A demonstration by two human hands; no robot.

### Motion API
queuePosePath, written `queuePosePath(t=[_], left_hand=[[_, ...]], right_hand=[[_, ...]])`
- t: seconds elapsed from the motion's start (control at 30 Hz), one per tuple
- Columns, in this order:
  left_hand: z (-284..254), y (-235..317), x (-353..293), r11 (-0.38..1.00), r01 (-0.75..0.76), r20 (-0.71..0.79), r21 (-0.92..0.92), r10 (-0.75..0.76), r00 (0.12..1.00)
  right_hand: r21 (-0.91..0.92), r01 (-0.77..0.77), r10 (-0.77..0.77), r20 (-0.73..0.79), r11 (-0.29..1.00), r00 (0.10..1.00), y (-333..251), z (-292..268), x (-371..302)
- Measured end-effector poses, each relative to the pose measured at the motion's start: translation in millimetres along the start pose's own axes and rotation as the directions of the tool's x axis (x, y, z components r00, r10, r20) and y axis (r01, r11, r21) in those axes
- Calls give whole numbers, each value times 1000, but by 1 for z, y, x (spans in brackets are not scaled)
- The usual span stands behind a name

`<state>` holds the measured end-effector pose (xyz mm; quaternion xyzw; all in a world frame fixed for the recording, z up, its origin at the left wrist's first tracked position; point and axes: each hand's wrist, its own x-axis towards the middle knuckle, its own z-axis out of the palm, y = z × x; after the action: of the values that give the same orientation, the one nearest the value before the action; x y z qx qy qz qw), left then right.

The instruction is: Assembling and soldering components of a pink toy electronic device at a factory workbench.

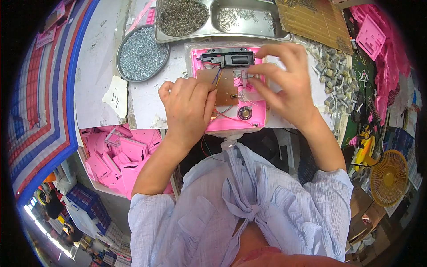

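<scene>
A pink plastic housing [258, 111] lies before me on the table. It holds a black mechanism [229, 58] along its far edge, a round speaker [245, 113] near its near right corner and several thin coloured wires. Over its middle lies a brown circuit board [218, 80]. My left hand [189, 104] is closed at the board's left edge, thumb and forefinger gripping it. Thumb and forefinger of my right hand [287, 82] close around a small part right of the board; what it is cannot be made out. The other right fingers are raised and slightly blurred.
Beyond the housing stand a metal tray [187, 36] of springs and a round dish [119, 66] of small screws. Several small metal motors [331, 78] are heaped at the right. A box of pink plastic parts [118, 160] is at the lower left, a yellow fan [388, 178] at the far right.
</scene>
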<state>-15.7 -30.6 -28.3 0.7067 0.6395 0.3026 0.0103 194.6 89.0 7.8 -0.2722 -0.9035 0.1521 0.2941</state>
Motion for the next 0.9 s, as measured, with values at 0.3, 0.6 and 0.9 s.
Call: queuePosePath(t=[0.3, 0.6, 0.9], left_hand=[[1, -1, -1, 1000, 11, -35, -21, -12, 999], [-2, -3, 0, 1000, -9, 1, -14, 9, 1000], [-6, -4, -4, 999, -2, 12, 33, 2, 1000]], right_hand=[[73, 192, -200, 127, 979, 972, -3, 40, 33], [96, 271, -285, 209, 958, 935, -4, 45, 50], [87, 548, -523, 452, 832, 723, -11, 48, 85]])
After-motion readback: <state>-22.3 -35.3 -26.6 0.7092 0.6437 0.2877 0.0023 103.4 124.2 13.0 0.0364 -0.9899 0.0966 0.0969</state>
